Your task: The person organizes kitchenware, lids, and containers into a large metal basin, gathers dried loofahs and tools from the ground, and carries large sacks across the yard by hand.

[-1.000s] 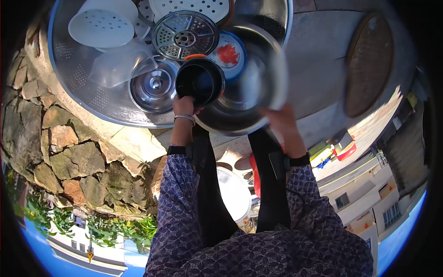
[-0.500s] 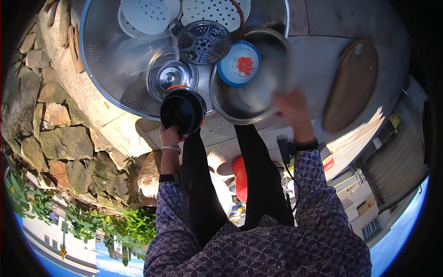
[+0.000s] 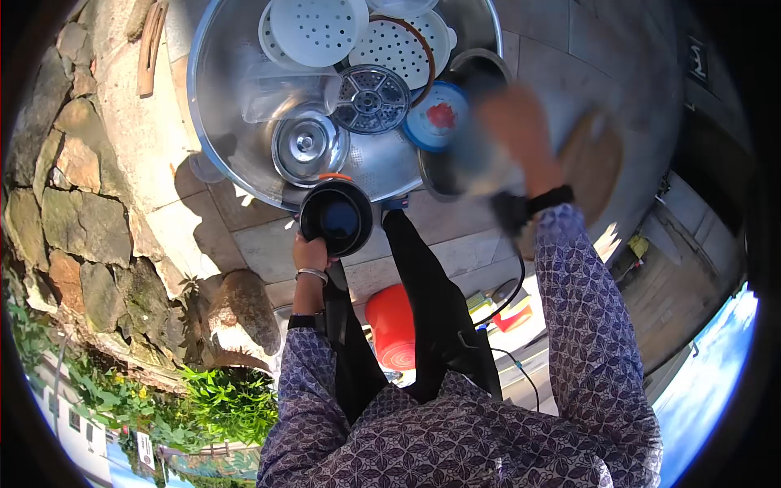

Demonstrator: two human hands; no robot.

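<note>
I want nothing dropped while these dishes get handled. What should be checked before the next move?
1. Left hand firmly on pot: ok, fingers closed on its edge.
2. Pot supported from below: not ok, it hangs beside the basin over paving.
3. Right hand firmly on bowl: cannot tell, both blurred.
4. Free room in basin: not ok, lid, steamer and plate crowd it.
5. Pot empty: cannot tell, its inside is dark.
</note>
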